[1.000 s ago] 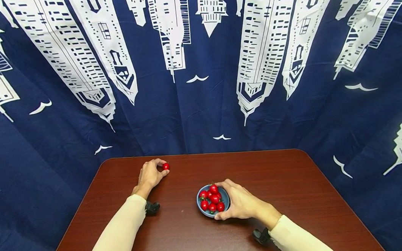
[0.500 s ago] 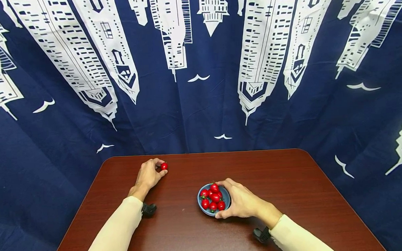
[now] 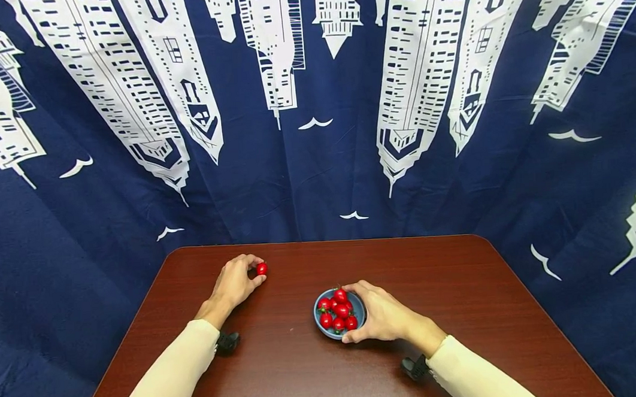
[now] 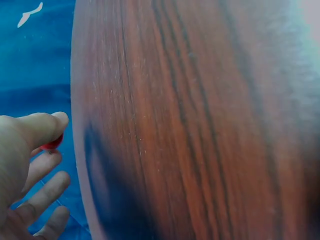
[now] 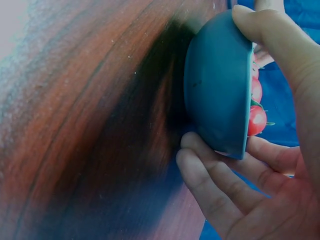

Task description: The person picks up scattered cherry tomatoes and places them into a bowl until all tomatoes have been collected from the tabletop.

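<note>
My left hand (image 3: 233, 284) pinches a single cherry tomato (image 3: 262, 268) between thumb and fingertips, over the back left of the table. In the left wrist view only a sliver of the red tomato (image 4: 52, 143) shows behind the thumb; the other fingers spread loosely. My right hand (image 3: 386, 316) grips the right side of a small blue bowl (image 3: 322, 332), thumb at the near rim and fingers at the far side. Several cherry tomatoes (image 3: 341, 309) with green stems are heaped in it. Seen from the right wrist, the bowl (image 5: 217, 85) is level; contact with the table is hard to tell.
The brown wood table (image 3: 305, 373) has rounded far corners. Behind and beside it hangs a dark blue cloth (image 3: 317, 180) printed with white buildings and birds. Black wrist devices (image 3: 228, 342) sit under both forearms.
My left hand, still pinching the cherry tomato, has come slightly nearer, and its forearm has swung a little left. My right hand stays on the bowl. The head view has shifted slightly.
</note>
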